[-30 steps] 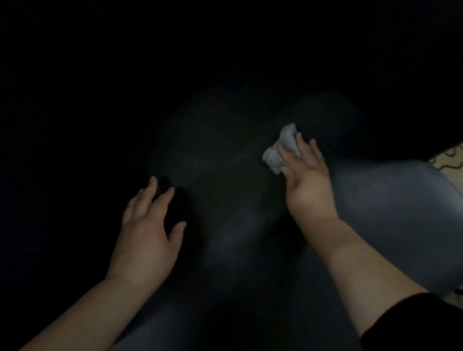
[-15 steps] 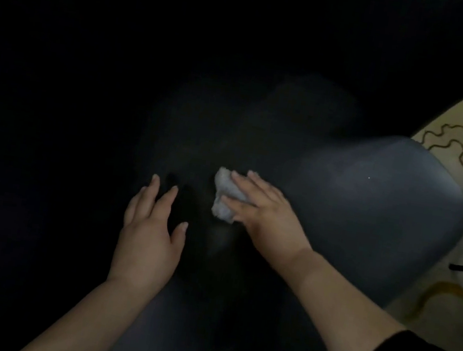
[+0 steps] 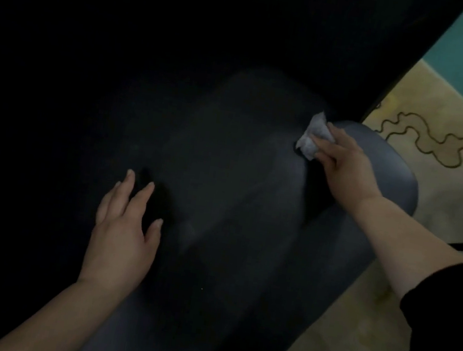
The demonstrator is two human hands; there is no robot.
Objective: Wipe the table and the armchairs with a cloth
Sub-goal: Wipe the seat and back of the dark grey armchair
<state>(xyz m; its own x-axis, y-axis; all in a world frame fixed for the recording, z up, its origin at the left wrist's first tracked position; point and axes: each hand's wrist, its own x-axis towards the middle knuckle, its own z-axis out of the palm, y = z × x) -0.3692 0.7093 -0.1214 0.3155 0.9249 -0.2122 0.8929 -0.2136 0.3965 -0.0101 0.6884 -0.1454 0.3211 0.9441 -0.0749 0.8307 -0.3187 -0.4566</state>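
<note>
Armchair wipe underway. Right hand fingers clamped on cloth at seat's far corner; left hand flat, fingers apart. Next: sweep cloth across seat.

White cloth, dark-grey armchair, beige rug (brown squiggles).

No text, label, brand, number or sign is showing legibly anywhere in the frame. The rug at the upper right is carrying only a dark wavy line pattern, not lettering, and the rest of the frame is lying too dark to be showing any marking.
</note>
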